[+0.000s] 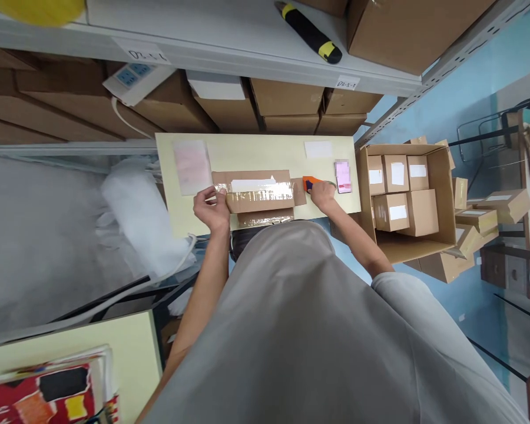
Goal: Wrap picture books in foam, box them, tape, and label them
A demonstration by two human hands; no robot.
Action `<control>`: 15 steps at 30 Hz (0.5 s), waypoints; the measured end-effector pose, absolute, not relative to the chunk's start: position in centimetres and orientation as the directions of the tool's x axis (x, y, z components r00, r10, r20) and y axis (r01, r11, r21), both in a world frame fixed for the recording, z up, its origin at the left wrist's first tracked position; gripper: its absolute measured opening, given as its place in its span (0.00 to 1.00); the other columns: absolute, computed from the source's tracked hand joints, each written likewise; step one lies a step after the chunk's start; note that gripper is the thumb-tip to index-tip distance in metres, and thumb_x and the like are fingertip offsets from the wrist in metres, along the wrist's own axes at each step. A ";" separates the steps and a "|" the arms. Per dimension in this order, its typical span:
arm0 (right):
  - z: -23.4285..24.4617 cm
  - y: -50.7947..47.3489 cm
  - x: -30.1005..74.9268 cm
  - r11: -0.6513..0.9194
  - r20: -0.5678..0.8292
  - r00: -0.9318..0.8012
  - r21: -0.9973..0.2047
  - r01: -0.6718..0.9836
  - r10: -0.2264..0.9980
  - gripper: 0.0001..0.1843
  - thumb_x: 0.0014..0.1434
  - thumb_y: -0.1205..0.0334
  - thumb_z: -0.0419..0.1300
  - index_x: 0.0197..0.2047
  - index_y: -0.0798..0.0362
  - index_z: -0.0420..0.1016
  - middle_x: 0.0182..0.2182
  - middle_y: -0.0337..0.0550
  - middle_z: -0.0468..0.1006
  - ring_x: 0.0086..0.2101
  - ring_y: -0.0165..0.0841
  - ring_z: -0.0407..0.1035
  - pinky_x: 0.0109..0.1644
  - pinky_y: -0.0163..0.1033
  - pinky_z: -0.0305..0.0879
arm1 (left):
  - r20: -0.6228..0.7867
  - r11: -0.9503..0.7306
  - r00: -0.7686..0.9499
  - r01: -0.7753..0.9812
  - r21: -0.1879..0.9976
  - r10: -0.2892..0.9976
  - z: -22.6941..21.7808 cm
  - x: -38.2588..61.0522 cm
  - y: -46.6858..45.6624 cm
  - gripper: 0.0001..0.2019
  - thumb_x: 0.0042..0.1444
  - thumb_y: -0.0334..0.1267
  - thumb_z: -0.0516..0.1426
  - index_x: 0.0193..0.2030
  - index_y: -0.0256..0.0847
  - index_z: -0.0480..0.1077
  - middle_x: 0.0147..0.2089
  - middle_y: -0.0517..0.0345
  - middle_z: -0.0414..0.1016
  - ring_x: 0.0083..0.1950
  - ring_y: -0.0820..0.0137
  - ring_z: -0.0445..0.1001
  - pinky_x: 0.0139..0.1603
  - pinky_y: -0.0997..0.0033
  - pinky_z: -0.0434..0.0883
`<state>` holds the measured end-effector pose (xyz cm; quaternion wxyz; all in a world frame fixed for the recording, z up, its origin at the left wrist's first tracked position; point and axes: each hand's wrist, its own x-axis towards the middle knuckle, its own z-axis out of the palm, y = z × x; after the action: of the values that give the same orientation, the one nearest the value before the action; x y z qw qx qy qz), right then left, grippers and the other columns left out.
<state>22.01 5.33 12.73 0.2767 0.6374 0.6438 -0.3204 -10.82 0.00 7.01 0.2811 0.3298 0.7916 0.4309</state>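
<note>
A flattish cardboard box (258,202) lies on the pale yellow table, with shiny clear tape along it and a white paper (252,184) at its top. One flap (298,192) sticks out to the right. My left hand (212,209) is closed at the box's left end, its thumb and fingers pinching the edge. In my right hand (323,194), just beyond the right flap, is an orange and dark blue tape dispenser (308,183); my grip hides part of it. A phone with a pink screen (343,176) lies right beside that hand.
A pinkish sheet (191,167) and a white slip (318,149) lie on the table (256,150). A large open carton (444,212) of small boxes stands at the right. Above, a metal shelf (229,56) bears a black and yellow utility knife (311,34).
</note>
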 end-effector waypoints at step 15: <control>7.5 0.0 23.4 -0.381 -0.250 0.307 -0.349 0.856 0.919 0.28 0.83 0.55 0.52 0.71 0.72 0.69 0.63 0.79 0.81 0.65 0.58 0.77 0.74 0.61 0.67 | -0.141 0.407 -0.639 0.291 0.866 0.756 5.5 -10.5 -0.6 0.13 0.68 0.35 0.66 0.57 0.36 0.78 0.57 0.44 0.85 0.58 0.60 0.84 0.62 0.61 0.81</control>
<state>23.44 -0.05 7.47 -0.0755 0.8047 0.5513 -0.2067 -10.50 -0.57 5.49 0.2681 0.3293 0.7948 0.4334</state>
